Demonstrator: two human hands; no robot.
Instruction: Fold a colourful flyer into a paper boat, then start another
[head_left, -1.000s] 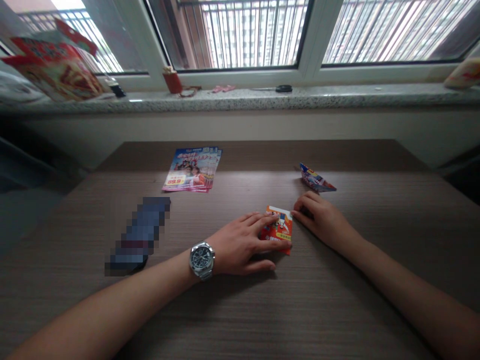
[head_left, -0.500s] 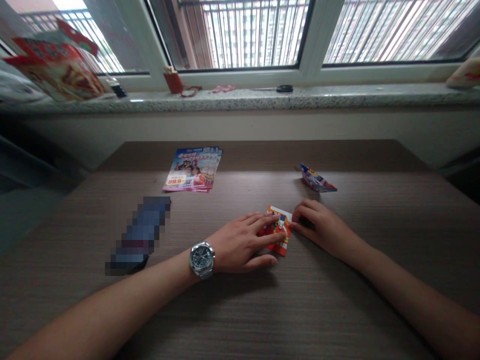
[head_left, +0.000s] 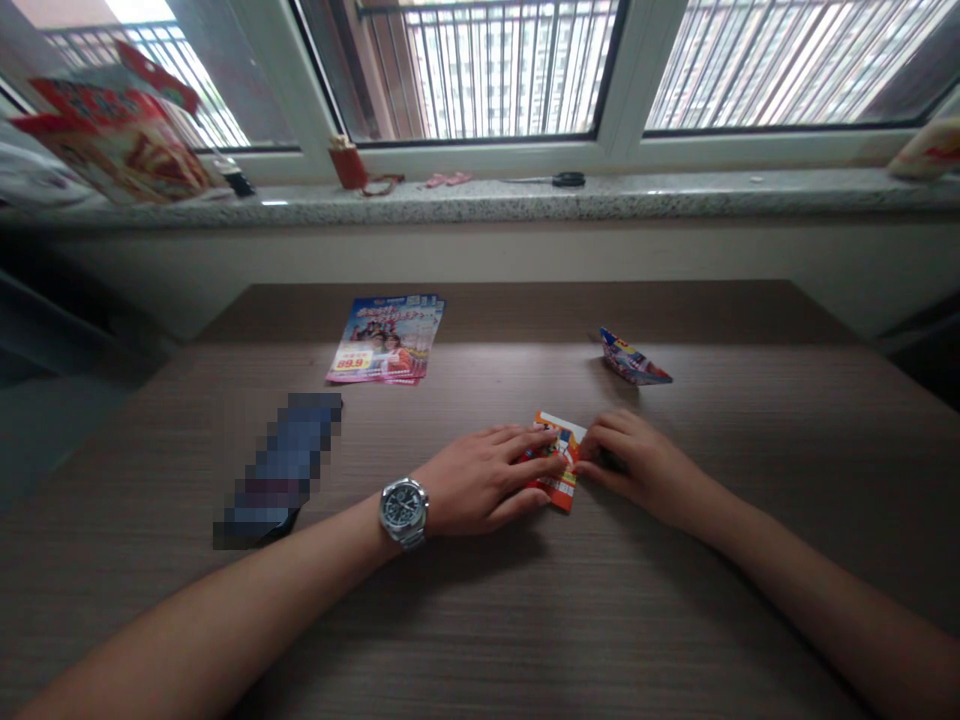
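Observation:
A small folded sheet of printed paper (head_left: 562,494), orange and red with a white strip along its far edge, lies on the table in front of me. My left hand (head_left: 484,480), with a metal watch on the wrist, lies flat across its left side, fingers spread. At its right edge my right hand (head_left: 634,458) has thumb and fingers closed in a pinch. The exact grip is partly hidden by the curled fingers. Beyond my right hand stands a folded paper boat (head_left: 634,362) in blue, red and white print.
A stack of printed flyers (head_left: 386,340) lies at the back left of the wooden table (head_left: 480,630). Nearer me is a pixelated dark phone-like object (head_left: 281,470). The granite sill (head_left: 660,200) holds scissors (head_left: 566,180), a red container (head_left: 346,165) and a snack bag (head_left: 135,145).
My right hand has shifted slightly toward me, still at the paper's right edge. The left fingers have drawn back a little to the left. The boat and flyers stay put.

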